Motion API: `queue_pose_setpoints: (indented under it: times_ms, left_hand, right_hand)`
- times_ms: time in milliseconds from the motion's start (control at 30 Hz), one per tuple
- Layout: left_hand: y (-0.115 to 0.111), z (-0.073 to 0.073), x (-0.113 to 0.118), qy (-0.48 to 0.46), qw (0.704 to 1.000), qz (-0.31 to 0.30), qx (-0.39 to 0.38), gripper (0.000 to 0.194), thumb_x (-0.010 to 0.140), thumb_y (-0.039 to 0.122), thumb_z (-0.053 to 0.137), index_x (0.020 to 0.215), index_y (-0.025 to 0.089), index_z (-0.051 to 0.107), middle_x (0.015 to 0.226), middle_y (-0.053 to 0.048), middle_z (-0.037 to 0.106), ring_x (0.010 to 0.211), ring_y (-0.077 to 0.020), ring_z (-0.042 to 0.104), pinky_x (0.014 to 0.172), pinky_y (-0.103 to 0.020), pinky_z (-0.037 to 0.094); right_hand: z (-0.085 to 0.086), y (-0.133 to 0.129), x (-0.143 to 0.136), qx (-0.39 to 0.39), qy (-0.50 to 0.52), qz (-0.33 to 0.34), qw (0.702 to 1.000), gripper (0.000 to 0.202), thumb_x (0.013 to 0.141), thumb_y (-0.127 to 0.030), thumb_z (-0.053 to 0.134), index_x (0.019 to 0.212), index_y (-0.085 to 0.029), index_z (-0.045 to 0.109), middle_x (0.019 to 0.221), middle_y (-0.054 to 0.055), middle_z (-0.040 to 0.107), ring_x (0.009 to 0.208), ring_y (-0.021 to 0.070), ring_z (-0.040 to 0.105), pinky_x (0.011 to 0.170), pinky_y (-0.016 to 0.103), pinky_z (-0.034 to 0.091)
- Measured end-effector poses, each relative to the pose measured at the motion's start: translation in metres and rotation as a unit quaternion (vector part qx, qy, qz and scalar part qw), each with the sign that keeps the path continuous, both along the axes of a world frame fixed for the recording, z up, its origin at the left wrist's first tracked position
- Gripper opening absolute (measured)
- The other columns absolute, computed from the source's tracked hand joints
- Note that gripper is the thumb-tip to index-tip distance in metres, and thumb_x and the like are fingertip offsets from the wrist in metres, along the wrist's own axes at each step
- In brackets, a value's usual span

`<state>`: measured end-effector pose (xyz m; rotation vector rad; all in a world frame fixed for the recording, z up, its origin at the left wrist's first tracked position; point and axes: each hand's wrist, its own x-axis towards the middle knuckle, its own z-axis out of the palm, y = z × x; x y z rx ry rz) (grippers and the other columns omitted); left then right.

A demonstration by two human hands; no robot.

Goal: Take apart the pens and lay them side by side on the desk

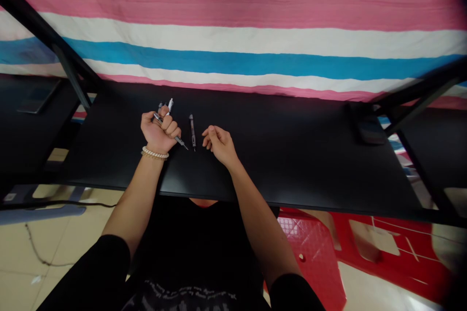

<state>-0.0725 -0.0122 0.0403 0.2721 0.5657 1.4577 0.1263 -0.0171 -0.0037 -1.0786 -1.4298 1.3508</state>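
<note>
Right table edge [398, 170] lies well past right hand [218, 145].

Black short-sleeved T-shirt [197, 243] with pale print [189, 294], apparently lettering; pale twisted bracelet [155, 153] on the left wrist [154, 163].

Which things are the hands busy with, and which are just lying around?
Busy with, or close by:
- grey pen, in the left hand
- dark pen, beside the right hand
- white pen, beyond the left hand

Just around:
- flat dark device
- red plastic stool
</note>
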Motion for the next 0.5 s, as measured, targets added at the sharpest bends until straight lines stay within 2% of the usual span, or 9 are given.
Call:
queue_pose_setpoints:
  times_ms: [233, 367, 500]
  left_hand:
    - [0.002, -0.004, -0.005, 0.076, 0.997, 0.030, 0.004, 0.047, 0.099, 0.060, 0.035, 0.075, 0.023, 0.051, 0.043, 0.007, 0.027, 0.035, -0.0082, 0.016, 0.036, -0.025, 0.019]
    - [0.001, 0.000, -0.009, 0.100, 0.993, 0.066, 0.012, 0.046, 0.098, 0.062, 0.039, 0.077, 0.023, 0.055, 0.044, 0.008, 0.024, 0.035, -0.0077, 0.016, 0.036, -0.025, 0.018]
    - [0.004, 0.010, -0.025, 0.122, 0.987, 0.102, 0.013, 0.054, 0.099, 0.066, 0.032, 0.079, 0.023, 0.057, 0.046, 0.007, 0.025, 0.036, -0.0082, 0.018, 0.036, -0.025, 0.017]
  right_hand:
    - [0.001, 0.000, 0.000, 0.005, -0.029, 0.000, 1.000, 0.061, 0.093, -0.078, 0.040, 0.083, -0.021, 0.061, 0.061, -0.001, 0.062, 0.050, 0.0105, 0.055, 0.051, 0.024, 0.044]
    - [0.000, 0.001, 0.001, -0.003, -0.032, 0.006, 0.999, 0.061, 0.093, -0.079, 0.040, 0.083, -0.022, 0.060, 0.061, -0.001, 0.061, 0.050, 0.0111, 0.055, 0.052, 0.024, 0.044]
    - [0.000, -0.003, 0.003, 0.057, -0.077, 0.015, 0.995, 0.046, 0.099, -0.065, 0.046, 0.097, -0.023, 0.063, 0.066, -0.002, 0.062, 0.058, 0.0129, 0.058, 0.060, 0.025, 0.045]
